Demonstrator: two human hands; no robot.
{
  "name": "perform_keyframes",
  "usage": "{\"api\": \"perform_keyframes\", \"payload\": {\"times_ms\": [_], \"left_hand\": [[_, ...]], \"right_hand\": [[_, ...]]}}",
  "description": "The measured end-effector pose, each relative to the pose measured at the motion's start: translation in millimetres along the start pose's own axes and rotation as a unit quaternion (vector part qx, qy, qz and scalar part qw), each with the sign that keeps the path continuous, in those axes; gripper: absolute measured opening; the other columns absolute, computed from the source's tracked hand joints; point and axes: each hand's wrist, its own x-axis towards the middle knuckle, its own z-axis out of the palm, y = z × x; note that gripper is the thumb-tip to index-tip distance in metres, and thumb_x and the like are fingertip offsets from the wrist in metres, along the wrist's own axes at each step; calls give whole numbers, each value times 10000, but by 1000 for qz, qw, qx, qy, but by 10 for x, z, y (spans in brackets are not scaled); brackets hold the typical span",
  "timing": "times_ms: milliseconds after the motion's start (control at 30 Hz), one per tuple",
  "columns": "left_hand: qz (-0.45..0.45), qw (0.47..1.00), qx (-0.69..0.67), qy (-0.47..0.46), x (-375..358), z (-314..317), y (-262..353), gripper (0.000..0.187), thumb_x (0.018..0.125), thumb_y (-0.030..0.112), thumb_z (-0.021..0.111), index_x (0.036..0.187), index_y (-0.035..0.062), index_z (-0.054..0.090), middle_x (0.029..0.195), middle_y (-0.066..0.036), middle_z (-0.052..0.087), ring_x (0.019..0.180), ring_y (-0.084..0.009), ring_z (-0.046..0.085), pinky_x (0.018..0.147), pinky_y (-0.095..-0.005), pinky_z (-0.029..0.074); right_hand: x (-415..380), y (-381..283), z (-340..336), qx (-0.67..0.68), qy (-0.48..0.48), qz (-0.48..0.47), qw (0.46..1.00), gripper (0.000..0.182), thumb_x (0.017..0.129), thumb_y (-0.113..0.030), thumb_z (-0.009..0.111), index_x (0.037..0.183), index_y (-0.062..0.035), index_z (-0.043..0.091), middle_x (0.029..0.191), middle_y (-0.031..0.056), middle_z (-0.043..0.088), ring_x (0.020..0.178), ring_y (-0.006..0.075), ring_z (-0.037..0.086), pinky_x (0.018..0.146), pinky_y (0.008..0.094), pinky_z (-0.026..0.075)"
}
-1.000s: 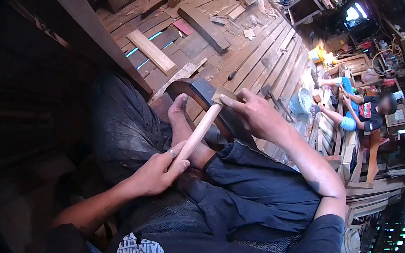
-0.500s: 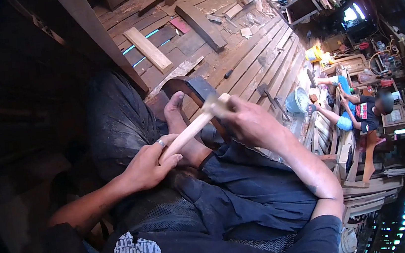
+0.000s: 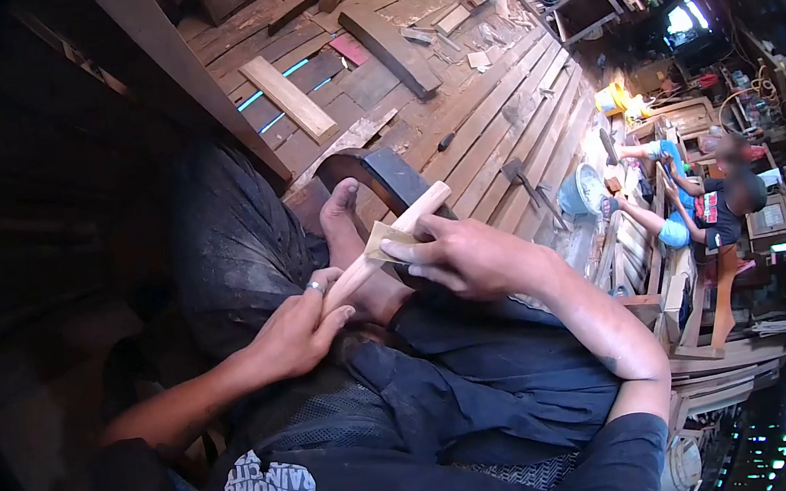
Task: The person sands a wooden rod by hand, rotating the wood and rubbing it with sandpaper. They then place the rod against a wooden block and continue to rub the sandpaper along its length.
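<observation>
A pale, rounded wooden stick [image 3: 424, 205] slants across my lap. My left hand [image 3: 291, 332] is closed around its lower end, with a ring on one finger. On the stick's middle lies a small tan piece of sandpaper [image 3: 386, 243], pinched and pressed there by the fingers of my right hand [image 3: 457, 256]. The far tip of the stick sticks out beyond the right hand. Beneath it are my bare foot [image 3: 340, 210] and a dark curved wooden piece [image 3: 395, 179]. My left palm hides the stick's near end.
A light board [image 3: 289, 99] and a thick dark plank [image 3: 389, 55] lie on the slatted floor. A hammer-like tool [image 3: 532, 191] rests near a pale bucket [image 3: 581, 189]. At the right another person [image 3: 714, 209] sits among wood pieces. A large upright beam [image 3: 189, 75] stands at left.
My right hand with the sandpaper has slid down the stick from near its far tip toward my left hand. The left hand keeps its hold, shifted only slightly.
</observation>
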Motion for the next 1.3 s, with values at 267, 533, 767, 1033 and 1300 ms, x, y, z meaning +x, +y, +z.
{"api": "perform_keyframes", "payload": {"times_ms": [267, 533, 767, 1033, 1300], "left_hand": [[47, 997, -62, 21, 39, 30, -8, 365, 1111, 240, 476, 1338, -40, 537, 1032, -315, 666, 959, -515, 651, 860, -515, 506], [-29, 994, 51, -92, 38, -65, 18, 362, 1092, 220, 525, 1355, -26, 563, 924, -182, 708, 858, -265, 710, 794, -387, 531], [-52, 995, 36, -71, 32, 2, 31, 370, 1035, 276, 660, 1252, -21, 620, 885, -176, 725, 791, -245, 716, 752, -382, 534], [-64, 993, 54, -79, 11, -16, 113, 432, 978, 309, 749, 1244, -6, 619, 809, -154, 723, 732, -247, 726, 694, -376, 544], [-106, 989, -11, -107, -82, 176, 128, 467, 1007, 359, 698, 1238, -23, 561, 724, -199, 694, 690, -345, 740, 668, -461, 553]], "right_hand": [[-136, 36, -176, -95, 58, 188, 976, 432, 1019, -132, 604, 1447, -185, 630, 1055, 198, 586, 934, 370, 659, 841, 475, 552], [-29, 159, -49, -4, 40, 43, 998, 559, 993, -51, 615, 1498, -291, 585, 1230, 152, 600, 1078, 315, 668, 971, 426, 570], [-45, 113, 135, 55, 6, 24, 998, 438, 984, -119, 635, 1422, -123, 631, 1187, 227, 597, 1048, 404, 672, 929, 478, 552], [-178, 166, -246, -127, 61, 245, 959, 437, 1028, -123, 601, 1459, -198, 618, 1086, 179, 605, 904, 343, 681, 830, 466, 573], [-78, -21, -77, -40, 31, 46, 998, 508, 931, -83, 659, 1432, -160, 623, 1119, 222, 593, 865, 427, 701, 799, 516, 580]]}}
